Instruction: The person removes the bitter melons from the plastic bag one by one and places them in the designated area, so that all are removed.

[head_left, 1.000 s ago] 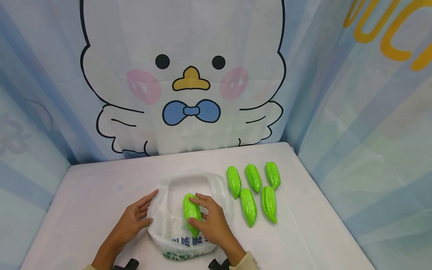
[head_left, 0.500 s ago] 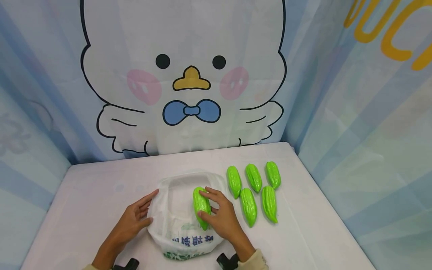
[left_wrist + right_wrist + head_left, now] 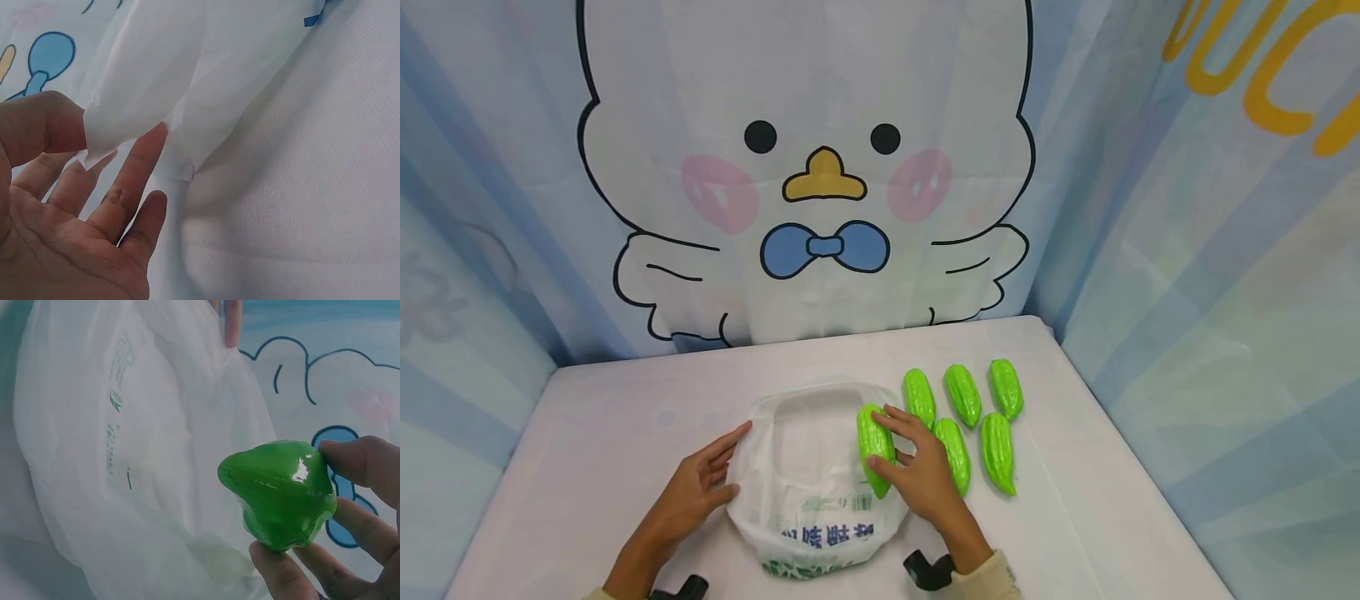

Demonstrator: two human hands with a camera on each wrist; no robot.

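A glossy green bitter melon [image 3: 874,448] is pinched between thumb and fingers of my right hand [image 3: 928,475], over the right part of a white plastic bag [image 3: 842,552]. In the right wrist view the bitter melon [image 3: 284,494] shows its tapered end, with the bag [image 3: 187,425] beside it. My left hand [image 3: 691,496] holds the bag's left edge. The left wrist view has the thumb and some fingertips of the left hand [image 3: 87,194] tucked behind the bag's edge [image 3: 144,69]. The bag's mouth stands wide, with blue and green print on its near side.
Several more green bitter melons [image 3: 997,454] lie in two rows on the white-covered table [image 3: 1075,517], right of the bag. Behind the table hangs a curtain [image 3: 820,300] with a cartoon bird; more curtains flank both sides.
My right hand has moved up and to the right with the bitter melon, from over the bag's middle to its right edge. My left hand has stayed at the bag.
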